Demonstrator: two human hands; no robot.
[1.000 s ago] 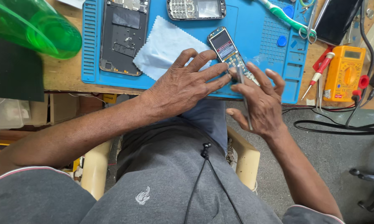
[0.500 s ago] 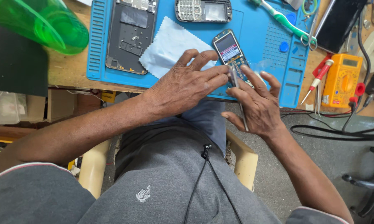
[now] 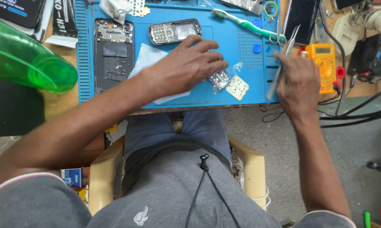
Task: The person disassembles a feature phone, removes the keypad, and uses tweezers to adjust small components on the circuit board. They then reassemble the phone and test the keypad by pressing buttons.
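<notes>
Right now the left hand (image 3: 186,63) lies flat on the blue mat (image 3: 228,90), palm down, fingers stretched toward 3 o'clock. Its fingertips press on a small phone part (image 3: 220,79), a silvery keypad piece that peeks out from under them; whether the fingers pinch it or only pin it down I cannot tell. Just beside that piece, at about 4 o'clock from it, lies a pale keypad sheet (image 3: 237,87), apart from the hand.

The right hand (image 3: 298,82) sits well off at 3 o'clock from the phone part, over the mat's right edge. Its grip is closed around a pair of tweezers (image 3: 283,61), whose long axis runs from about 7 o'clock up to 1 o'clock, the tips pointing away from the body. The left hand is clearly the nearer of the 2 to the phone part; the tweezers would have to swing toward 9 o'clock to reach it.

Round about on the tabletop: a keypad phone shell (image 3: 174,31) at 12 o'clock of the left hand, an opened smartphone back (image 3: 114,55) at 9 o'clock, a white cloth (image 3: 150,59) under the wrist, a green toothbrush (image 3: 245,24), a yellow meter (image 3: 323,63) by the right hand, and a green bottle (image 3: 30,63) far left.
</notes>
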